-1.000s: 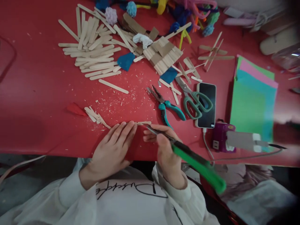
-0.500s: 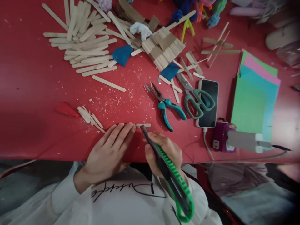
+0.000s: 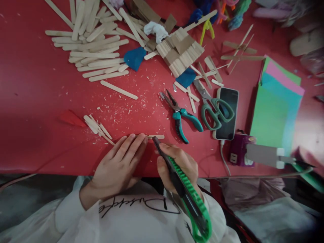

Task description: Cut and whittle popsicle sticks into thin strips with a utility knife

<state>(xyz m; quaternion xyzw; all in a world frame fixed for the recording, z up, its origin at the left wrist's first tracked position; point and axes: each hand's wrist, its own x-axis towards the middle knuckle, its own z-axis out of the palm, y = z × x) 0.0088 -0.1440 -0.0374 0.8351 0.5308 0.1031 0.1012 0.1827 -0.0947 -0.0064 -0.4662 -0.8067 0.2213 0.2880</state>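
My left hand [image 3: 123, 158] lies with its fingers stretched out over a craft stick [image 3: 159, 137], pressing it to the red table. Most of that stick is hidden under the fingers; its right end shows. Closed around a green and black utility knife [image 3: 186, 189] is my right hand [image 3: 178, 163]. The knife's dark blade tip rests at the stick, just right of my left fingertips. Some cut stick pieces [image 3: 97, 126] lie left of my left hand, beside a scrap of red material [image 3: 72, 118].
Teal-handled pliers [image 3: 178, 114], green scissors [image 3: 215, 109] and a phone [image 3: 229, 126] lie to the right. A pile of craft sticks [image 3: 98, 57] and a taped stick panel [image 3: 180, 50] are farther back. Coloured sheets [image 3: 270, 104] and a purple adapter [image 3: 239, 150] sit at far right.
The view has shifted slightly. The knife tip stays at the stick, with little visible movement of either hand. A green object and a blurred pinkish shape have appeared at the right edge.
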